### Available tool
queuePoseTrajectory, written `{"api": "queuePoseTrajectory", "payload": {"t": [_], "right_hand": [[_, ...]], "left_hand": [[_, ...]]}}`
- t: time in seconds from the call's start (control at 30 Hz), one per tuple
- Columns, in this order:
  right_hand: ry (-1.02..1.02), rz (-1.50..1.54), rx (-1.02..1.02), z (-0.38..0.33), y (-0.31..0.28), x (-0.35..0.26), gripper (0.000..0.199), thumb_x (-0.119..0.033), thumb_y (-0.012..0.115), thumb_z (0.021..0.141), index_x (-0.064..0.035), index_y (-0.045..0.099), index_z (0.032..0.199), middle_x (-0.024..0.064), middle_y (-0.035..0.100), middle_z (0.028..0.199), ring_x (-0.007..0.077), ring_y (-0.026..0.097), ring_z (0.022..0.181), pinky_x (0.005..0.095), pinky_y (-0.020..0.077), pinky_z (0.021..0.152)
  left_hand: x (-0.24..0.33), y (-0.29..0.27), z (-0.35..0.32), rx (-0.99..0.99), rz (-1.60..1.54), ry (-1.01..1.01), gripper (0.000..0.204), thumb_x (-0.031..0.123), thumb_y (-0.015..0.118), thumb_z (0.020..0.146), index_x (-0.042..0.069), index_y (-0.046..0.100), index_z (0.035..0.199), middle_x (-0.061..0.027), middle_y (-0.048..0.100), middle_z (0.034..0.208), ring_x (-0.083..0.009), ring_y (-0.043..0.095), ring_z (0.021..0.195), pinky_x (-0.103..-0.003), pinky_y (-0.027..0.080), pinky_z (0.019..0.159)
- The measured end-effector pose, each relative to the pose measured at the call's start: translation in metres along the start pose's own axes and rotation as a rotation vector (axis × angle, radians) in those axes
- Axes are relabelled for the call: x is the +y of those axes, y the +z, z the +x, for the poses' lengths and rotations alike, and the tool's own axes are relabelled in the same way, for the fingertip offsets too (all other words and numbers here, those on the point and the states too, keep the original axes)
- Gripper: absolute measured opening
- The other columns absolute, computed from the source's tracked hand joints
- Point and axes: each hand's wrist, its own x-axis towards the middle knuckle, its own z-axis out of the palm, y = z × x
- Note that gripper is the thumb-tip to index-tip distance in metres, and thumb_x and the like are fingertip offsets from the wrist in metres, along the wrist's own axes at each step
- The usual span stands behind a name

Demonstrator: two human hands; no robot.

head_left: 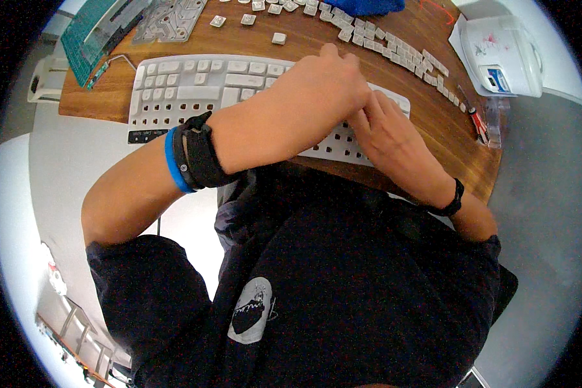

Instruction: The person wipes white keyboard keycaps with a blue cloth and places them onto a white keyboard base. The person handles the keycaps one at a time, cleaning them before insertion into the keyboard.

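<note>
A white keyboard [207, 64] lies on the wooden table in front of me, partly fitted with white keycaps; bare switch sockets show in its lower rows. My left hand [335, 81] reaches across its right part, back of the hand up, with fingers curled and their tips hidden. Beside it, my right hand [394, 132] rests over the keyboard's right end, fingers drawn together and meeting the left hand. Whatever sits between the fingertips is hidden from view. A blue band and black bands circle my left wrist; a black band is on the right.
Loose white keycaps [394, 48] lie in curved rows behind the keyboard, with single ones farther left. A green cutting mat [77, 48] and a patterned plate [168, 21] occupy the back left. At right are a white container [501, 55] and a red-and-white tube [478, 125].
</note>
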Motion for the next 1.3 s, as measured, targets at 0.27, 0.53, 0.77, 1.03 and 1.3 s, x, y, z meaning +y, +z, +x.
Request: {"api": "queuePoseTrajectory", "payload": {"t": [0.27, 0.53, 0.77, 1.03, 1.3], "right_hand": [[0.092, 0.097, -0.066, 0.006, -0.001, 0.008, 0.03, -0.011, 0.057, 0.099, 0.0042, 0.058, 0.126, 0.0242, 0.062, 0.121, 0.0391, 0.064, 0.113, 0.0493, 0.0566, 0.097], [0.105, 0.169, 0.024, -0.001, -0.003, 0.014, 0.032, -0.004, 0.059, 0.097, 0.0033, 0.058, 0.128, 0.0236, 0.063, 0.12, 0.0415, 0.067, 0.112, 0.0487, 0.0596, 0.096], [0.254, 0.597, 0.056, -0.013, -0.013, 0.025, 0.033, 0.009, 0.069, 0.092, -0.0044, 0.07, 0.122, 0.0162, 0.061, 0.116, 0.0358, 0.066, 0.109, 0.0418, 0.0582, 0.093], [0.237, 0.7, 0.085, -0.015, -0.013, 0.03, 0.024, 0.0, 0.079, 0.093, -0.0068, 0.074, 0.116, 0.0126, 0.068, 0.116, 0.0342, 0.07, 0.11, 0.0418, 0.0593, 0.094], [0.129, 0.63, 0.086, -0.014, -0.012, 0.028, 0.028, -0.005, 0.081, 0.093, -0.0077, 0.078, 0.121, 0.0112, 0.073, 0.118, 0.0344, 0.073, 0.111, 0.042, 0.0618, 0.094]], "left_hand": [[-0.003, -0.002, -0.006, 0.094, -0.073, 0.039, 0.017, 0.007, 0.069, 0.09, 0.0, 0.074, 0.105, -0.0199, 0.069, 0.112, -0.0405, 0.069, 0.108, -0.047, 0.064, 0.088], [-0.006, -0.003, 0.003, -0.012, -0.013, 0.007, 0.016, 0.01, 0.075, 0.088, 0.0, 0.076, 0.1, -0.0192, 0.071, 0.111, -0.0405, 0.07, 0.108, -0.046, 0.065, 0.09], [-0.005, -0.003, 0.001, 0.031, -0.07, 0.013, 0.03, 0.015, 0.09, 0.078, 0.0, 0.077, 0.101, -0.019, 0.07, 0.114, -0.0408, 0.07, 0.109, -0.047, 0.065, 0.088], [-0.004, -0.003, 0.003, -0.01, -0.07, -0.031, 0.033, 0.014, 0.09, 0.079, -0.002, 0.075, 0.103, -0.0191, 0.07, 0.115, -0.0415, 0.069, 0.11, -0.048, 0.064, 0.09], [-0.005, -0.006, 0.002, -0.03, -0.09, -0.022, 0.035, 0.011, 0.089, 0.078, -0.002, 0.075, 0.106, -0.0188, 0.069, 0.116, -0.0407, 0.068, 0.111, -0.047, 0.063, 0.09]]}}
